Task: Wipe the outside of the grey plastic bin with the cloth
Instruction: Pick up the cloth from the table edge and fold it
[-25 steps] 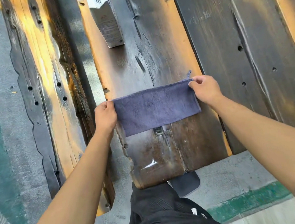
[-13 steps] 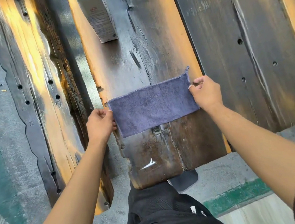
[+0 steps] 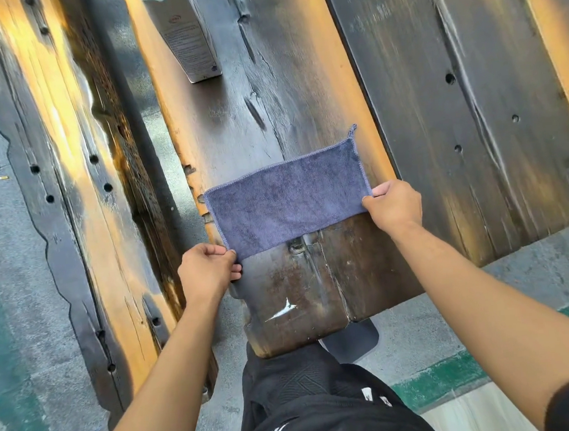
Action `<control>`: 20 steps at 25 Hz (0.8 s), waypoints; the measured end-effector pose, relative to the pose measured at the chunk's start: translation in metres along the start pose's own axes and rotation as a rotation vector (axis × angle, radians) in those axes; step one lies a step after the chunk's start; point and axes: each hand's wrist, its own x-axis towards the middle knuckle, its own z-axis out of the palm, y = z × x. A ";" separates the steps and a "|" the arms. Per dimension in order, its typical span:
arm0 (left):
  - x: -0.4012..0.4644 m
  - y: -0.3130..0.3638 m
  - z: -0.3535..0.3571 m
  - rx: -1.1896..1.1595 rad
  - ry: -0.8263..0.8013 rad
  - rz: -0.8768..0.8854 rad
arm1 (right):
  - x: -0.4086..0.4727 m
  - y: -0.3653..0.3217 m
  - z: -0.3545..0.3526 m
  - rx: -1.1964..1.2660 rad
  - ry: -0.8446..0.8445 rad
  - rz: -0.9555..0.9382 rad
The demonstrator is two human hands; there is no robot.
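Cloth flat on desk, near corners pinched by left hand and right hand fingers; presumably for folding; bin unseen.

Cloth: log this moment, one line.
cloth flat on plank | left hand pinches near-left corner | right hand pinches near-right corner | bin not visible

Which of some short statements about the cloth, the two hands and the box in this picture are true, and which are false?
1. Both hands hold the cloth. True: the left hand and the right hand each pinch a near corner.
2. The cloth is crumpled in a ball. False: it lies spread flat on the wooden plank.
3. A box stands on the plank beyond the cloth. True.
4. The cloth is red. False: it is blue-purple.
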 end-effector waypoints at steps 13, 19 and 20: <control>-0.005 0.002 -0.008 0.280 0.118 0.318 | -0.004 0.000 -0.004 0.383 -0.105 0.166; -0.007 0.086 0.055 0.161 -0.308 0.404 | -0.015 -0.008 0.000 0.824 -0.224 0.259; -0.009 0.102 0.070 0.058 -0.419 0.345 | -0.020 -0.010 0.002 0.907 -0.289 0.258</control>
